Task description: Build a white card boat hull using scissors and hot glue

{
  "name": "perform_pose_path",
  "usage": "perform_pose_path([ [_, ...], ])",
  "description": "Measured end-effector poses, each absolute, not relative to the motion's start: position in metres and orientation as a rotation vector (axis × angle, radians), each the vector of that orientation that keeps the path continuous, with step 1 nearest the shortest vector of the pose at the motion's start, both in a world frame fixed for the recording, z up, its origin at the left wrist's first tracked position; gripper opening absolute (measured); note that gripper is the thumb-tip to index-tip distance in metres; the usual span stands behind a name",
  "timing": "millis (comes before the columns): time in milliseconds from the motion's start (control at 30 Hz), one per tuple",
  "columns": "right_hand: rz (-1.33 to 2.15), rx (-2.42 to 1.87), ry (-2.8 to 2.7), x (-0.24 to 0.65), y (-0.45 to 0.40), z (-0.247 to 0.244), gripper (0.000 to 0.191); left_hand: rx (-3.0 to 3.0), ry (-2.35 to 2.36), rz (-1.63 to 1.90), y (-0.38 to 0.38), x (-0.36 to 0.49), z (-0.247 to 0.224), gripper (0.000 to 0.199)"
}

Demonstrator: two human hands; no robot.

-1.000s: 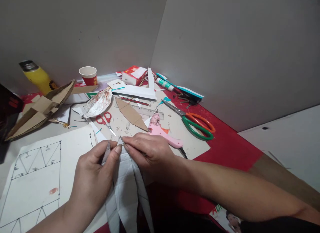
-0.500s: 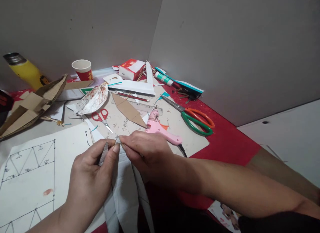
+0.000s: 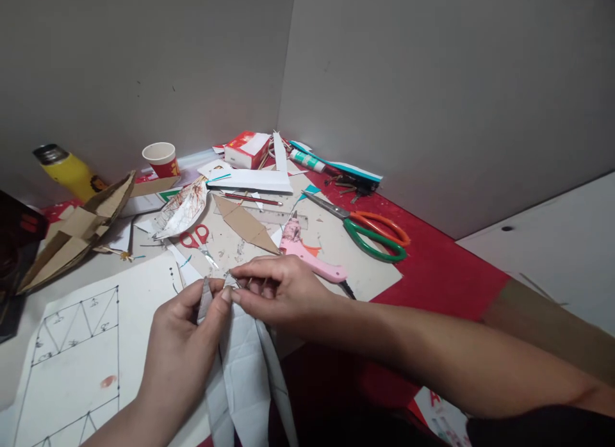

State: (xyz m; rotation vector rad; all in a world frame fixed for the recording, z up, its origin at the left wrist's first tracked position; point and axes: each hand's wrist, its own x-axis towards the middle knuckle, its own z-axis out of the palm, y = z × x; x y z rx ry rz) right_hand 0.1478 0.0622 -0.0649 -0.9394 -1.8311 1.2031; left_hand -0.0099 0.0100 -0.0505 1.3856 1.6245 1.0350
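Note:
Several long, tapering white cardboard strips point(image 3: 247, 370) hang down toward me from between my two hands. My left hand point(image 3: 187, 344) is closed on their pointed upper ends, with the thumb on the front and one grey tip standing out above the fingers. At the same tips my right hand point(image 3: 283, 290) pinches the middle strip between thumb and forefinger. How the strips join is partly hidden by my fingers. Just beyond the hands lie a pink hot glue gun point(image 3: 312, 255), small red-handled scissors point(image 3: 196, 241) and a brown cardboard piece point(image 3: 247, 224).
Large scissors point(image 3: 375, 235) with green and orange handles lie to the right. A drawn paper sheet point(image 3: 72, 389) is at left. Behind stand a paper cup point(image 3: 161, 159), a yellow bottle point(image 3: 72, 175) and a cardboard boat shape point(image 3: 79, 232). Grey walls close off the back.
My view has tilted up and shifted slightly, so the table sits lower. My right fingers have spread a little at the strip tips, while both hands stay on the strips.

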Motion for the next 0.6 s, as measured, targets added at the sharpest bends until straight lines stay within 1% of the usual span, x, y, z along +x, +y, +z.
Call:
perform_pose_path([
  [167, 1.151, -0.956, -1.791, 0.145, 0.065, -0.076, 0.021, 1.434, 1.641, 0.905, 0.007, -0.006, -0.047, 0.036],
  [267, 1.195, -1.000, -1.755, 0.143, 0.068, -0.082, 0.019, 1.479, 1.739, 0.826, 0.006, -0.006, -0.047, 0.052],
  [333, 1.235, -1.014, -1.718, 0.142, 0.069, -0.087, 0.017, 1.498, 1.776, 0.785, 0.005, -0.006, -0.048, 0.056],
  [400, 1.296, -1.011, -1.664, 0.140, 0.070, -0.090, 0.015, 1.527, 1.773, 0.799, 0.006, -0.008, -0.051, 0.050],
  [467, 1.378, -1.005, -1.609, 0.139, 0.071, -0.090, 0.013, 1.544, 1.746, 0.858, 0.007, -0.009, -0.053, 0.040],
  [600, 1.495, -1.055, -1.522, 0.140, 0.071, -0.080, 0.018, 1.487, 1.717, 0.908, 0.009, -0.010, -0.058, 0.021],
])
